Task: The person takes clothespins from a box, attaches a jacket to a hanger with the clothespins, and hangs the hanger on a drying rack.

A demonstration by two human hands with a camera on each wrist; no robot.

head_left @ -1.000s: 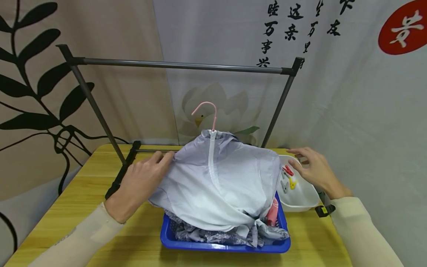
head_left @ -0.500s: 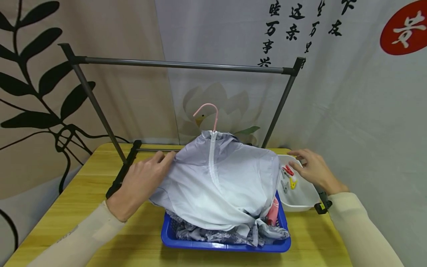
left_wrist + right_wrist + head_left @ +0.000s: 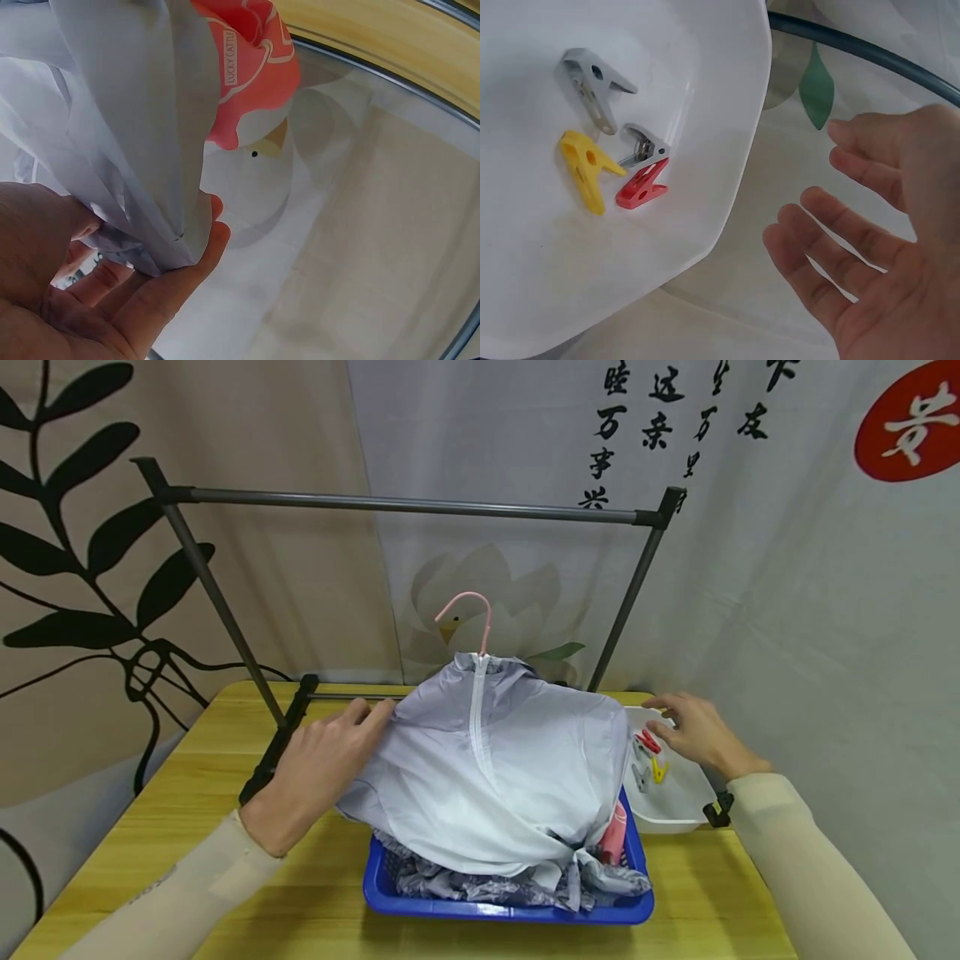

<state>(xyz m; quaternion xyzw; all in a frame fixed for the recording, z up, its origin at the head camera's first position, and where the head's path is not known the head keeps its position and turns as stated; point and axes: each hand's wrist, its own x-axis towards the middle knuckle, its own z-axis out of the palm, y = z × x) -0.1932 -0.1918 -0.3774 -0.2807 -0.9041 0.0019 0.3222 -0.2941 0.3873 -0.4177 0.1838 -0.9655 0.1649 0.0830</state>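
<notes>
A pale grey-lilac zip jacket (image 3: 525, 760) with a white zipper lies draped over a blue basket (image 3: 495, 910). From its collar rises the pink hook of a clothes hanger (image 3: 486, 622). My left hand (image 3: 322, 768) holds the jacket's shoulder edge on the left; in the left wrist view the cloth (image 3: 150, 150) sits between thumb and fingers. Over the far side of a white basin (image 3: 686, 785), my right hand (image 3: 701, 735) hovers with loosely bent fingers and nothing in them. The basin holds several clips, including a yellow clip (image 3: 587, 169) and a red clip (image 3: 643, 185).
A dark metal rack (image 3: 420, 506) stands behind the basket on the wooden table (image 3: 180, 793). Patterned grey cloth (image 3: 465, 885) and a coral-pink item (image 3: 613, 837) fill the basket. A printed curtain (image 3: 810, 593) hangs at the back.
My right hand has shifted slightly to the left and up over the basin. The left hand and the jacket look nearly still.
</notes>
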